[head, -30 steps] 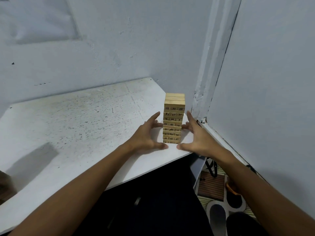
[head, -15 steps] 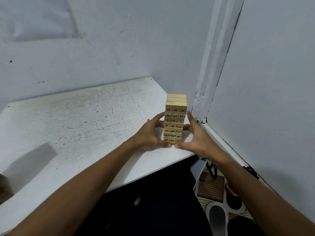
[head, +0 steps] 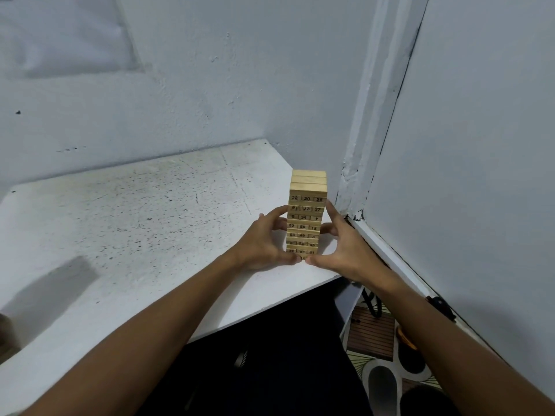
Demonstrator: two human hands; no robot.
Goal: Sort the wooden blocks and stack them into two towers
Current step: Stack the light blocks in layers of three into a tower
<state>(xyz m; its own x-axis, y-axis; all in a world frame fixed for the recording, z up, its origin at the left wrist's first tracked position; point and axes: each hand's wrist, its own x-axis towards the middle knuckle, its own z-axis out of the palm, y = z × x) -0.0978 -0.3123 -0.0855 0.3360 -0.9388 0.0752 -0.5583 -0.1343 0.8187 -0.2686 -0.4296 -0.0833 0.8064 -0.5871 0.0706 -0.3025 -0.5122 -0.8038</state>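
Observation:
One tower of pale wooden blocks with black numbers on their ends stands upright near the right front corner of the white table. My left hand grips the tower's lower left side, fingers wrapped toward its back. My right hand grips the lower right side in the same way. Both thumbs meet in front at the tower's base. The lowest blocks are partly hidden by my thumbs.
A white wall corner and door frame rise close behind and right of the tower. The table's front edge runs diagonally below my hands. On the floor at lower right lies a patterned mat.
Both hands have closed in from either side and now clasp the tower's lower half; a second ago they stood a little apart from it.

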